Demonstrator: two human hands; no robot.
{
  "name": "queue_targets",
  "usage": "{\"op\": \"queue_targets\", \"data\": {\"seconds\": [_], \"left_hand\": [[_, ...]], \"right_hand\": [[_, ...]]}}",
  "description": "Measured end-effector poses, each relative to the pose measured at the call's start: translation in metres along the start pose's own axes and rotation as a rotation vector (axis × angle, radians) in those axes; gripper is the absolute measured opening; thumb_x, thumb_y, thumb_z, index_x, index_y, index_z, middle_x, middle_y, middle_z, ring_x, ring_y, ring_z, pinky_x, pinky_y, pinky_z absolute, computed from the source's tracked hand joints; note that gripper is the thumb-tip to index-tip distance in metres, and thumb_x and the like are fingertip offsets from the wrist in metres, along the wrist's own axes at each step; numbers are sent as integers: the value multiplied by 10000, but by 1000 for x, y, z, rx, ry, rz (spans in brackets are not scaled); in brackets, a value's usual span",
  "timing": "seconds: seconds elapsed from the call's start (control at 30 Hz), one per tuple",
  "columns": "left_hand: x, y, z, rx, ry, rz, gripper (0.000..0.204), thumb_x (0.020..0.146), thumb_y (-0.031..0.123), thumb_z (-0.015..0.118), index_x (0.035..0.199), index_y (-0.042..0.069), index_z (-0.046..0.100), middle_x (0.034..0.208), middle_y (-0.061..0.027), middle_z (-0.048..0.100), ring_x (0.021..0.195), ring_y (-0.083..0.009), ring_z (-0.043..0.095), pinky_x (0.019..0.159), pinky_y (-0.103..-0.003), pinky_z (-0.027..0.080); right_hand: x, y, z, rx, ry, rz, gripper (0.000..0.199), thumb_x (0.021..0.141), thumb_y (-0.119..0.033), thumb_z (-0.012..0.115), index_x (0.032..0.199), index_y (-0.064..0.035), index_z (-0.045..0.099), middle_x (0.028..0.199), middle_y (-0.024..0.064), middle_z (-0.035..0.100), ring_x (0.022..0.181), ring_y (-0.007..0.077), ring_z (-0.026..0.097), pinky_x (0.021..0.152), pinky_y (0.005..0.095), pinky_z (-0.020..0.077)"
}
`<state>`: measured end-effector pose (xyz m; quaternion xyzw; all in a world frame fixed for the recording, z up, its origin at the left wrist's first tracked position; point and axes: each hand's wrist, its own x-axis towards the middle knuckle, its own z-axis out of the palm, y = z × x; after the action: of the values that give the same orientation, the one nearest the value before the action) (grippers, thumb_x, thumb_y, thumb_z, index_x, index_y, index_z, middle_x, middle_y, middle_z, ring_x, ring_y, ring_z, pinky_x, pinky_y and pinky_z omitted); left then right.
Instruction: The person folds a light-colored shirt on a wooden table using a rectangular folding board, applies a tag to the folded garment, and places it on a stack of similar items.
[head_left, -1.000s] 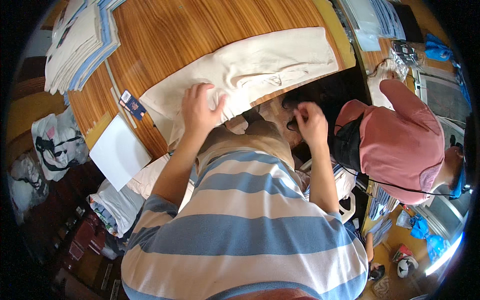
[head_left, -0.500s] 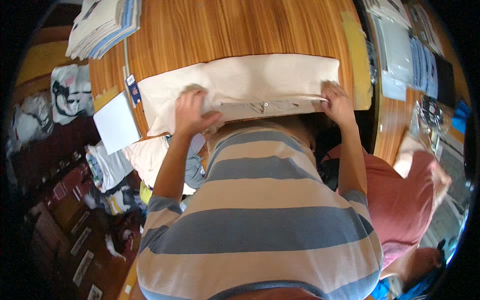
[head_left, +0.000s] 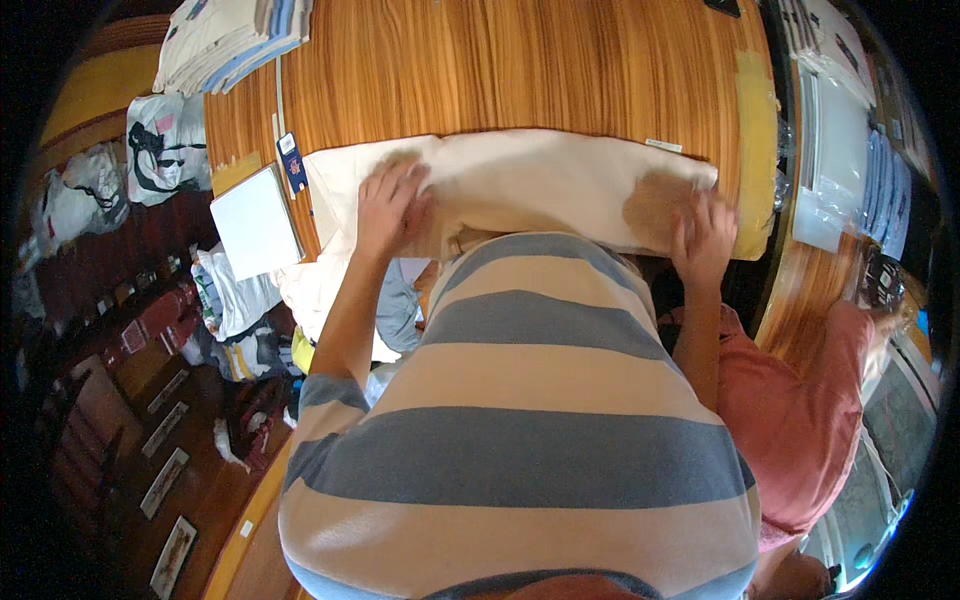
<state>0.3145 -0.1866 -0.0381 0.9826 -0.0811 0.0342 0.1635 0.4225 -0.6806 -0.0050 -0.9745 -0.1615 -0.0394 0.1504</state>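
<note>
A cream garment (head_left: 545, 180), which looks like a shirt, lies as a long folded strip along the near edge of the wooden table, right against my body. My left hand (head_left: 393, 208) is over its left part, fingers apart and slightly blurred, holding nothing I can see. At the strip's right end is my right hand (head_left: 706, 235), its fingers spread and a little smeared by motion. Both hands cast dark shadows on the cloth. I cannot tell how firmly either one touches it.
The wooden table (head_left: 500, 70) carries a stack of folded shirts (head_left: 225, 45) at far left. A dark blue tag (head_left: 291, 162) and white sheets (head_left: 255, 225) lie by the left edge. Bagged garments (head_left: 835, 160) stand at right. Close on my right is a person in a red shirt (head_left: 785, 420).
The buttoned strip that showed along the near edge is now out of sight. My right hand has let go of the cloth edge and spread its fingers. The view has shifted slightly.
</note>
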Motion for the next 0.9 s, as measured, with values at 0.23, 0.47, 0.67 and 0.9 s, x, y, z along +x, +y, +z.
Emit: {"op": "queue_targets", "data": {"seconds": [0.23,0.47,0.67,0.9], "left_hand": [[8,-22,9,139,-93,-158,678,996,514,620,1619,313,450,1745,-33,302,1616,-366,212,1279,-641,118],[41,-17,4,143,-80,-145,691,995,452,628,1633,281,424,1755,-49,276,1626,-370,176,1293,-619,94],[35,-2,13,199,-114,-99,718,987,401,648,1649,296,393,1764,-20,258,1628,-347,179,1281,-662,76],[49,-2,18,164,-163,-47,646,1042,397,574,1651,296,386,1776,-21,214,1631,-351,158,1285,-646,88]], "right_hand": [[53,14,67,-91,59,51,604,1077,-465,487,1604,-171,459,1683,151,394,1561,446,317,1244,653,226],[76,29,74,-172,27,94,668,1090,-542,403,1647,-173,384,1732,128,302,1588,467,228,1263,673,154],[63,-7,77,-44,37,-25,703,1090,-544,412,1665,-145,340,1760,116,236,1609,453,179,1269,678,114],[59,28,71,-235,35,1,645,1097,-476,445,1635,-125,388,1711,166,332,1577,426,286,1264,645,187]]}}
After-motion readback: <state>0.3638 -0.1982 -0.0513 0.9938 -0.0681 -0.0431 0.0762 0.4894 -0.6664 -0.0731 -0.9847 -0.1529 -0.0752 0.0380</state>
